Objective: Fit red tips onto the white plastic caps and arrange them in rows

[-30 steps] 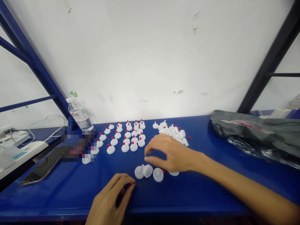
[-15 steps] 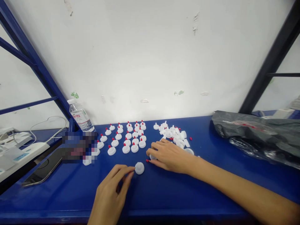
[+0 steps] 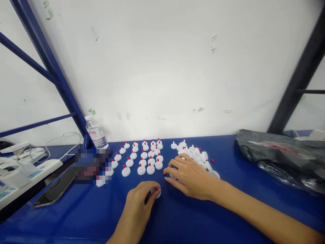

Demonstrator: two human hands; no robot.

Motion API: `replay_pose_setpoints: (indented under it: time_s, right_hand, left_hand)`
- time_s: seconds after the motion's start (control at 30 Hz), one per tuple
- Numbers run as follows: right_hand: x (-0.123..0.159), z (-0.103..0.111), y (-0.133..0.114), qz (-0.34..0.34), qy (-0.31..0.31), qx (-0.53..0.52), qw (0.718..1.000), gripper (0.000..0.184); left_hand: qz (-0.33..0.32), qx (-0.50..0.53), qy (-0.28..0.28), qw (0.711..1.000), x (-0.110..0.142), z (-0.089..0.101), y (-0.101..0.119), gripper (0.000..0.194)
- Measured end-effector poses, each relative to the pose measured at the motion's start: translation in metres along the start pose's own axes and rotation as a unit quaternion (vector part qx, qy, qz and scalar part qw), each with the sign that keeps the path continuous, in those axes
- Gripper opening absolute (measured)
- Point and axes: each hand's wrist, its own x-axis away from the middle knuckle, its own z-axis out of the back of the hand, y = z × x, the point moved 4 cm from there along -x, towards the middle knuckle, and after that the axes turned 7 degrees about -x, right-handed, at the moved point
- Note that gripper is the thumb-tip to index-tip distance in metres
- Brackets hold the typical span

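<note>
My left hand [image 3: 141,201] is closed in a pinch on a small red tip [image 3: 156,190] over a round white cap [image 3: 158,194], mostly hidden by the fingers. My right hand [image 3: 189,174] reaches over the table with its fingers apart and slightly bent. Under its palm a white cap [image 3: 173,176] shows in part. A loose red tip [image 3: 164,174] peeks out between its thumb and index finger; whether they touch it I cannot tell. Behind the right hand lies a heap of loose white caps [image 3: 195,154].
Rows of white caps with red tips [image 3: 150,169] stand left of centre. A water bottle [image 3: 96,134] leans by the wall, with a phone [image 3: 54,188] and power strips [image 3: 43,171] at left. A dark plastic bag [image 3: 274,156] lies right on the blue table [image 3: 228,210].
My left hand has moved right onto the white cap, where red now shows. My right hand stays near the same spot. The whole view has shifted slightly.
</note>
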Motion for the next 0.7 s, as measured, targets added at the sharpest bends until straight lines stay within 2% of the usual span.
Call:
replay_pose_setpoints:
  time_s: [0.1,0.2,0.3,0.37,0.47,0.57,0.7]
  right_hand:
    - [0.001,0.005,-0.002,0.000,0.021,-0.021,1.000,0.028]
    - [0.002,0.010,-0.004,-0.013,0.054,-0.040,0.998,0.037]
    - [0.002,0.012,-0.002,-0.055,0.095,-0.052,0.993,0.057]
    - [0.002,0.011,-0.001,-0.081,0.120,-0.056,0.988,0.060]
    - [0.002,0.008,-0.003,-0.072,0.133,-0.056,0.987,0.046]
    - [0.002,0.005,-0.006,-0.075,0.138,-0.074,0.985,0.032]
    - [0.004,0.004,-0.007,-0.097,0.142,-0.104,0.980,0.023]
  left_hand:
    - [-0.020,-0.009,0.010,1.000,-0.008,0.003,-0.001,0.017]
    - [-0.006,-0.004,0.046,0.999,-0.024,0.019,0.005,0.016]
    - [0.017,0.050,0.059,0.997,-0.038,0.031,0.018,0.020]
    - [0.022,0.109,0.042,0.993,-0.042,0.030,0.027,0.024]
    - [0.027,0.169,0.031,0.985,-0.041,0.022,0.033,0.025]
    - [0.036,0.185,0.034,0.981,-0.041,0.017,0.030,0.025]
    - [0.034,0.204,0.054,0.977,-0.046,0.023,0.023,0.027]
